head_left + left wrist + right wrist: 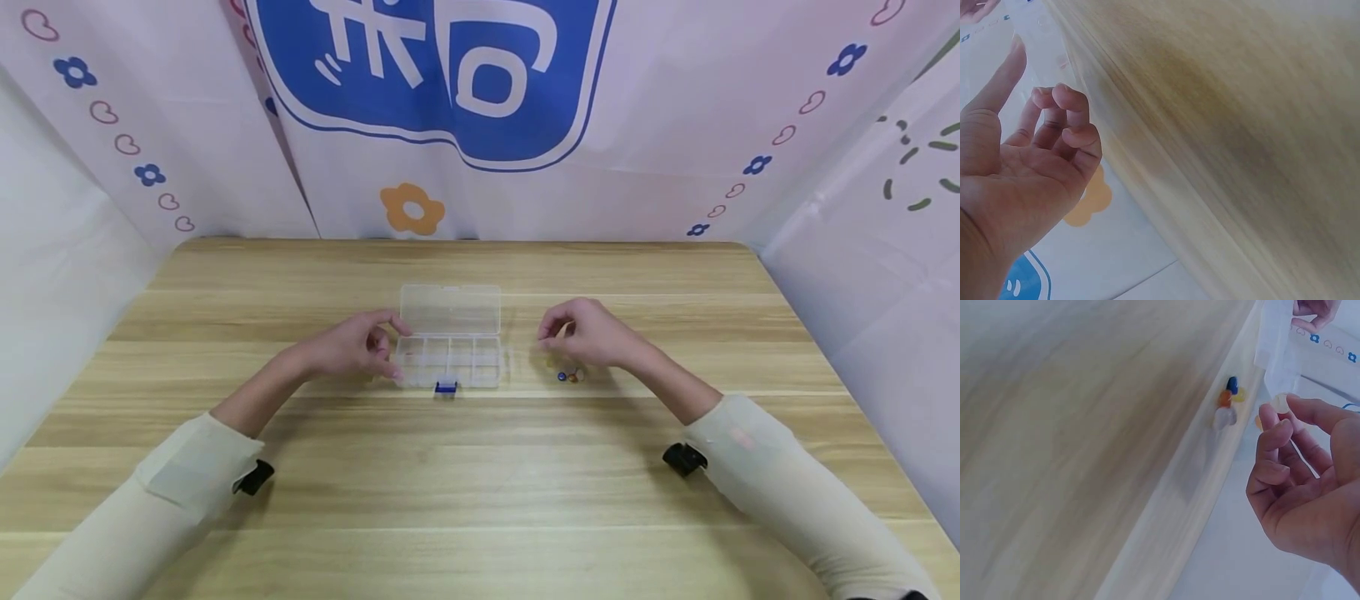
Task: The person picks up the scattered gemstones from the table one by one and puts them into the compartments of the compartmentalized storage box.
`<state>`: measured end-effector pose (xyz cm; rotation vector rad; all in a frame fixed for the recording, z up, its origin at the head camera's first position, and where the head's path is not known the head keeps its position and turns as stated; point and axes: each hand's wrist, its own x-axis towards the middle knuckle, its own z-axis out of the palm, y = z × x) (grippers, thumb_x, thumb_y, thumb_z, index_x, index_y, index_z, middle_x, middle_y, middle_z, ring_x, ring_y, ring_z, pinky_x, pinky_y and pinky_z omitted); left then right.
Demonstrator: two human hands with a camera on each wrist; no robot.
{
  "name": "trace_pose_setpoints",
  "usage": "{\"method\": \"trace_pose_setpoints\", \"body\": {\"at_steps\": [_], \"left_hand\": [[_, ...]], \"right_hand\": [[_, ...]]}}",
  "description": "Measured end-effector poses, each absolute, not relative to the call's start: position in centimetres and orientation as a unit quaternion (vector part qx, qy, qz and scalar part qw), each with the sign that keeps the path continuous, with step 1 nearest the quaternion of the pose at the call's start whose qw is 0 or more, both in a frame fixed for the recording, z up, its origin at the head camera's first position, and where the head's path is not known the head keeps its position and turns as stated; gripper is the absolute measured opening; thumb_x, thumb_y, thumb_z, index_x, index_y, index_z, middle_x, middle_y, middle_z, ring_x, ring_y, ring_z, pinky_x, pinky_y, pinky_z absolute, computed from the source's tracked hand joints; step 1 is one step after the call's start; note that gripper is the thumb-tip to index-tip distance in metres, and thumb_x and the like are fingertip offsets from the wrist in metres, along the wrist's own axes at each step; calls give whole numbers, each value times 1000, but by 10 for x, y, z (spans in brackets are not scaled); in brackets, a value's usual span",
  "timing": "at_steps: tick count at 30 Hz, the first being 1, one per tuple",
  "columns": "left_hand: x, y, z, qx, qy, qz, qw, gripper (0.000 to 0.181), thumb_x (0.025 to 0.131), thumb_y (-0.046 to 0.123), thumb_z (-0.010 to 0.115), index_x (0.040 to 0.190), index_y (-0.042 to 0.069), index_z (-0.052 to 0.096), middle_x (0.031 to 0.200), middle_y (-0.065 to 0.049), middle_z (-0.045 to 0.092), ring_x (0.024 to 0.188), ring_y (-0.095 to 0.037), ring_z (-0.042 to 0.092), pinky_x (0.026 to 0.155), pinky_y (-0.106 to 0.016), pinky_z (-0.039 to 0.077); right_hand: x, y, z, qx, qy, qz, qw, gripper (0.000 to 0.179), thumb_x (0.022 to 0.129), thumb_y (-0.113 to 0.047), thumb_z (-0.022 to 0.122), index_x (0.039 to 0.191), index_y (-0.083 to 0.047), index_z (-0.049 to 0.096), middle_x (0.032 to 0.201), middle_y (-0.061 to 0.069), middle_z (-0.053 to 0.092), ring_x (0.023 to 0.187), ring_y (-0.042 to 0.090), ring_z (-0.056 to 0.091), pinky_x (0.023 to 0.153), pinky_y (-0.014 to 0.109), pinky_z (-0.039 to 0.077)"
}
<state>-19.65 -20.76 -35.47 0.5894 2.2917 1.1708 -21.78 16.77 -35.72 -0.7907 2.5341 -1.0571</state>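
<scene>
A clear plastic compartment box [448, 362] stands on the table with its lid [450, 309] raised at the back and a blue latch [446, 387] at the front. At its left end is my left hand [360, 343], thumb and index finger spread and touching the edge; the other fingers curl inward. Right of the box, my right hand [588, 333] pinches a small clear bead [1280, 403] between thumb and index fingertips. Just below that hand lies a small cluster of beads: a blue bead [1232, 385], an orange bead [1225, 398], a yellow bead [1239, 395] and clear ones [1225, 417].
The wood-grain table [450, 483] reaches back to a white printed cloth [600, 204] with a blue emblem and an orange flower. White cloth walls [847, 250] border the sides. Black straps [684, 459] sit at both sleeves.
</scene>
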Motion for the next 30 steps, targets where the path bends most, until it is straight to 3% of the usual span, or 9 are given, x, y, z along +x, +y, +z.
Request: {"method": "trace_pose_setpoints", "body": {"at_steps": [11,25,30], "left_hand": [[-196,-207,-353,215,848,419,242,58,89,2,80,136,-9,48,74,-5,54,64,-12,47,60,-24,42],[-196,-207,-355,211,846,424,245,58,88,1,80,135,-8,48,73,-5,54,63,-12,46,59,-24,41],[-196,-207,-356,211,846,423,247,57,89,1,80,136,-8,48,73,-4,53,63,-12,46,59,-24,41]], "right_hand": [[-218,139,-352,-305,865,-382,117,5,97,-8,73,94,-4,75,90,4,74,81,19,64,76,33,52],[-219,104,-350,-324,847,-400,136,6,97,-6,72,96,-1,75,92,11,75,85,18,65,80,33,54],[-222,93,-352,-329,842,-404,141,5,97,-7,73,95,-3,75,92,8,75,88,17,66,80,30,55]]}}
